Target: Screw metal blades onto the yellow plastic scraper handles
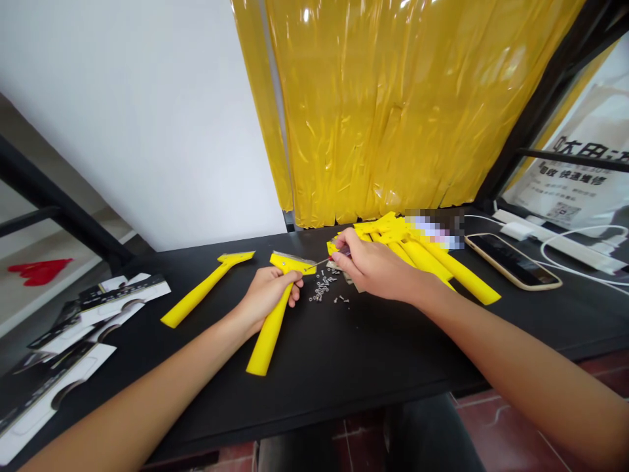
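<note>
My left hand [272, 294] is wrapped round the neck of a yellow scraper [268, 341], whose wide head points away from me and whose handle slants toward the front edge. In my right hand [366, 263] is a screwdriver [322, 263], pinched by its handle, most of which the fingers hide. Its thin shaft reaches left to the right end of the scraper's head. Small screws and nuts [322, 287] lie loose on the black table between the hands. A second yellow scraper [204, 288] rests to the left, apart from my hand.
Several more yellow scrapers [457, 269] are piled behind my right hand. Right of them lie a phone [514, 261] and a white power strip [560, 239] with cables. Printed card packaging [83, 334] is spread at the left. A yellow plastic curtain [383, 118] hangs behind the table [373, 354].
</note>
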The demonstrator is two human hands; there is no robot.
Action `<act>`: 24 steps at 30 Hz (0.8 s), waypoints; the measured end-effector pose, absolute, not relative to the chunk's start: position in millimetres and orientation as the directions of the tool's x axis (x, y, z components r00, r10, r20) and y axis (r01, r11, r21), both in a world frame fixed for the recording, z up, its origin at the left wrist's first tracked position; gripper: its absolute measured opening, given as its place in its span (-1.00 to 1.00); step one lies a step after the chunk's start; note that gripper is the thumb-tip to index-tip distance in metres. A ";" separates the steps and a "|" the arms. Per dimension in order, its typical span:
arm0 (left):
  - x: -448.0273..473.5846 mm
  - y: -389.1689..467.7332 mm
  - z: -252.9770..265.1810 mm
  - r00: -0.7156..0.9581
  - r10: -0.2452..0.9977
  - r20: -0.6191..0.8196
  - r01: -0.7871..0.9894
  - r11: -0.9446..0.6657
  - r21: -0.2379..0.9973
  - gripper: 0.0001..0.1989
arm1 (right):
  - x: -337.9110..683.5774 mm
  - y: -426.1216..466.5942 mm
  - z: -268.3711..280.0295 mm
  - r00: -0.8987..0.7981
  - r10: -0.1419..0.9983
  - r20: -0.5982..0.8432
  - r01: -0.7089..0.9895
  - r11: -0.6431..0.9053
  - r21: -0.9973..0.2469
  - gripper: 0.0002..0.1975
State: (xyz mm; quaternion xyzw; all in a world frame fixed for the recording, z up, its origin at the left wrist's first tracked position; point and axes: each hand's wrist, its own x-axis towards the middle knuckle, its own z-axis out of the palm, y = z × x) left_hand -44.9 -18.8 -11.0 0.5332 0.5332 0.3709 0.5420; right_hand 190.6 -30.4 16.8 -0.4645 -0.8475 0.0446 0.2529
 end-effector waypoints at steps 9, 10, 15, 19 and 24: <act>-46.6 -17.3 -14.2 0.169 0.971 -0.169 0.169 0.140 0.976 -0.81 | 191.9 -27.6 18.4 -0.390 0.844 0.369 0.843 0.488 -0.225 -0.66; -46.8 -17.4 -14.5 0.166 0.972 -0.168 0.167 0.140 0.976 -0.81 | 193.1 -28.4 19.1 -0.420 0.834 0.359 0.818 0.519 -0.249 -0.69; -45.8 -17.4 -13.7 0.137 0.973 -0.187 0.155 0.165 0.974 -0.81 | 192.3 -30.5 17.6 -0.485 0.788 0.380 0.810 0.569 -0.145 -0.69; -45.1 -17.0 -12.8 0.153 0.973 -0.174 0.157 0.150 0.976 -0.81 | 188.0 -27.7 16.0 -0.425 0.815 0.394 0.871 0.486 -0.065 -0.55; -44.0 -19.2 -11.5 0.148 0.976 -0.159 0.148 0.137 0.979 -0.77 | 188.1 -29.4 18.7 -0.394 0.826 0.403 0.851 0.493 -0.180 -0.66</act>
